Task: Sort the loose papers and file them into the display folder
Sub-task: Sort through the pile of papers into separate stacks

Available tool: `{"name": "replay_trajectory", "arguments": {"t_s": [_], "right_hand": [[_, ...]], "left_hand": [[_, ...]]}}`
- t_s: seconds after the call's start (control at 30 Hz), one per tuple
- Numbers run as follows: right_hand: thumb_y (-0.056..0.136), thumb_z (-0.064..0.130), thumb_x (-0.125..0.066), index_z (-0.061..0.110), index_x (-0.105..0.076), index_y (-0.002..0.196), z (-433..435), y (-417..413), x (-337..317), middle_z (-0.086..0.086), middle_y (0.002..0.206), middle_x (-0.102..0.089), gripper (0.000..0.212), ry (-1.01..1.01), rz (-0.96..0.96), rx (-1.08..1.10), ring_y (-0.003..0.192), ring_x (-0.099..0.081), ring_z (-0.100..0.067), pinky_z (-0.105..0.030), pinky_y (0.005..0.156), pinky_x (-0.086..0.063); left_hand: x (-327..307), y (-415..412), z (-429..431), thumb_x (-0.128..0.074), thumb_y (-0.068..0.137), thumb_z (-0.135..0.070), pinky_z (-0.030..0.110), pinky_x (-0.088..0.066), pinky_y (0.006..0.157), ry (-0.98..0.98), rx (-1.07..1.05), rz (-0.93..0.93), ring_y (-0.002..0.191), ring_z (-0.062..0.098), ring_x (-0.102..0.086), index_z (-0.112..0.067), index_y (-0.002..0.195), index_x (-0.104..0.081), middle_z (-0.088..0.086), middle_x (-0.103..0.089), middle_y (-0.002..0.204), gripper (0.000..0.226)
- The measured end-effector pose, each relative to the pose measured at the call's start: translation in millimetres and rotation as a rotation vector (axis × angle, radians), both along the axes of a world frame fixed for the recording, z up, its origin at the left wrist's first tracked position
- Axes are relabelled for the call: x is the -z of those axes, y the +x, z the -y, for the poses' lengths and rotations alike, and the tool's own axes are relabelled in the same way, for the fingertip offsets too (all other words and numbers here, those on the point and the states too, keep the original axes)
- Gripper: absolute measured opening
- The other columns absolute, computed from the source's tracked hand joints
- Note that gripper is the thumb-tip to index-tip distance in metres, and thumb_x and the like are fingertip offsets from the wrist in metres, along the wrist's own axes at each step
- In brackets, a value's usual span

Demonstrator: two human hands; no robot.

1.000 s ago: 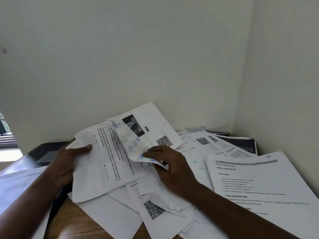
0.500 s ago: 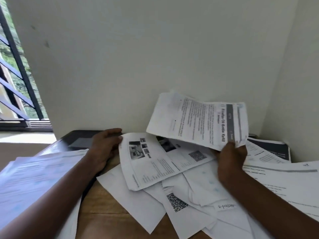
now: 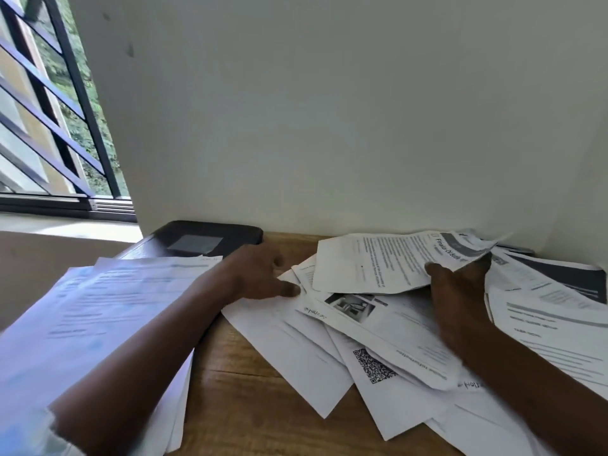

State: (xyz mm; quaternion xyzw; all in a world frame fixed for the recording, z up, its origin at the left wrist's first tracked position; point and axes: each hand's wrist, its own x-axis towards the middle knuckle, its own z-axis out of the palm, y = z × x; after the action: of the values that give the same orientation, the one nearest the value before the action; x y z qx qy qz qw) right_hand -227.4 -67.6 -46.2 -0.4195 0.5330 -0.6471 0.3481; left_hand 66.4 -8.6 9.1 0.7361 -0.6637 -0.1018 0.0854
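Near left: a stack (image 3: 98,324) of printed pages, fanned and blurred, at the near-left edge of the wooden table (image 3: 237,396), just left of the left forearm.

Centre, a little farther: loose papers (image 3: 296,353) spread in overlapping layers across the table, among them a QR page (image 3: 375,370) and, partly over it, a photo page (image 3: 388,320) lying slantwise.

Right: a second pile (image 3: 552,327) of text pages, overlapping the papers, with the right forearm crossing in front of it.

Farther in: left hand (image 3: 256,278) low at the left edge of the papers, fingers loosely extended, one fingertip touching the corner of a page, gripping nothing. Right hand (image 3: 460,291) above the photo page, pinching a sheet (image 3: 378,261) of dense text at its near-right edge, thumb on top, fingers underneath. Sheet held up off the papers and tilted, far edge toward the wall (image 3: 329,126).

Far left, against the wall: the black folder (image 3: 210,238), flat on the table, grey label on its cover, just beside the left hand; contact cannot be told.

Far right: a dark-printed page (image 3: 566,278) behind the pile.

Beyond the table's left end: a barred window (image 3: 49,110), greenery outside.
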Motion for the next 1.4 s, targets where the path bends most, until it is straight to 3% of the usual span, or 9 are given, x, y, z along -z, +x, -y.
{"name": "replay_trajectory", "arguments": {"t_s": [0.13, 0.27, 0.47, 0.67, 0.8, 1.0, 1.1, 1.27, 1.4], "right_hand": [[0.094, -0.002, -0.059, 0.022, -0.026, 0.154, -3.2, 1.8, -1.8, 0.006, 0.13, -0.057, 0.073, -0.035, -0.028, -0.021, 0.114, -0.057, -0.015, -0.029, 0.103, -0.039], [0.093, -0.001, -0.06, 0.018, -0.03, 0.15, -4.1, 3.2, -1.4, 0.002, 0.13, -0.059, 0.067, -0.025, -0.052, -0.022, 0.113, -0.056, -0.016, -0.03, 0.102, -0.039], [0.091, -0.003, -0.061, 0.017, -0.037, 0.144, -0.2, 4.2, 1.7, -0.003, 0.133, -0.063, 0.062, -0.018, -0.071, -0.031, 0.118, -0.06, -0.02, -0.036, 0.107, -0.045], [0.09, -0.005, -0.059, 0.015, -0.035, 0.146, -4.9, 7.9, 0.8, -0.005, 0.136, -0.062, 0.064, -0.034, -0.098, -0.034, 0.119, -0.061, -0.021, -0.031, 0.1, -0.046], [0.09, -0.005, -0.056, 0.015, -0.036, 0.147, -10.3, 9.2, -4.1, -0.005, 0.138, -0.062, 0.064, -0.026, -0.104, -0.037, 0.12, -0.061, -0.021, -0.024, 0.095, -0.041], [0.089, -0.008, -0.045, 0.021, -0.032, 0.152, -21.5, 4.9, -9.5, -0.006, 0.139, -0.06, 0.071, 0.0, 0.007, -0.048, 0.118, -0.061, -0.023, -0.025, 0.098, -0.044], [0.089, -0.012, -0.041, 0.024, -0.029, 0.155, -25.1, 2.3, -12.8, 0.0, 0.131, -0.061, 0.076, 0.0, 0.122, -0.038, 0.11, -0.059, -0.016, -0.026, 0.097, -0.046], [0.086, -0.015, -0.041, 0.02, -0.032, 0.151, -25.8, 5.6, -14.5, -0.004, 0.141, -0.059, 0.074, -0.016, 0.23, -0.029, 0.121, -0.062, -0.022, -0.043, 0.107, -0.051], [0.087, -0.016, -0.039, 0.018, -0.033, 0.151, -25.9, 5.8, -16.3, -0.006, 0.137, -0.061, 0.073, -0.064, 0.271, -0.008, 0.116, -0.063, -0.018, -0.033, 0.099, -0.054]], "left_hand": [[-4.9, -11.2, -0.1, -0.09, 0.074, -0.044, 0.028, -0.048, 0.085, 0.06, 0.023, -0.083, 0.112, 0.019, -0.062, -0.022, 0.133, -0.062, -0.001, -0.064, 0.128, 0.069], [-8.0, 0.7, 0.5, -0.088, 0.081, -0.023, 0.033, -0.052, 0.068, 0.075, 0.054, -0.459, 0.083, 0.022, -0.071, -0.023, 0.088, -0.082, 0.011, -0.077, 0.094, 0.01], [-10.1, 15.2, -9.5, -0.064, 0.102, -0.029, 0.054, -0.055, 0.1, 0.144, 0.089, -0.849, 0.108, 0.033, -0.072, -0.023, 0.098, -0.083, 0.015, -0.077, 0.11, 0.02], [-1.9, -19.3, -9.6, -0.071, 0.085, -0.021, 0.034, -0.063, 0.064, 0.015, 0.01, -0.508, 0.098, 0.022, -0.071, -0.031, 0.128, -0.067, 0.004, -0.071, 0.118, 0.045], [0.2, -42.7, -13.8, -0.079, 0.089, -0.014, 0.02, -0.05, 0.044, 0.003, -0.084, -0.695, 0.075, 0.015, -0.067, -0.021, 0.109, -0.07, 0.004, -0.071, 0.098, 0.022], [0.6, -53.0, -28.4, -0.074, 0.088, 0.006, 0.04, -0.064, 0.078, 0.059, -0.163, -1.169, 0.083, 0.024, -0.077, -0.002, 0.105, -0.075, 0.017, -0.077, 0.103, 0.019], [3.6, -46.2, -36.9, -0.08, 0.078, 0.004, 0.058, -0.054, 0.1, 0.069, -0.205, -1.343, 0.111, 0.041, -0.071, 0.009, 0.123, -0.068, 0.028, -0.071, 0.12, 0.047], [6.4, -26.5, -47.7, -0.086, 0.071, 0.002, 0.063, -0.052, 0.101, -0.01, -0.209, -1.403, 0.117, 0.046, -0.066, 0.005, 0.129, -0.066, 0.029, -0.068, 0.126, 0.061], [9.7, -20.2, -49.9, -0.073, 0.083, 0.003, 0.064, -0.052, 0.101, -0.03, -0.22, -1.38, 0.115, 0.048, -0.067, 0.004, 0.128, -0.067, 0.029, -0.069, 0.122, 0.044]]}}
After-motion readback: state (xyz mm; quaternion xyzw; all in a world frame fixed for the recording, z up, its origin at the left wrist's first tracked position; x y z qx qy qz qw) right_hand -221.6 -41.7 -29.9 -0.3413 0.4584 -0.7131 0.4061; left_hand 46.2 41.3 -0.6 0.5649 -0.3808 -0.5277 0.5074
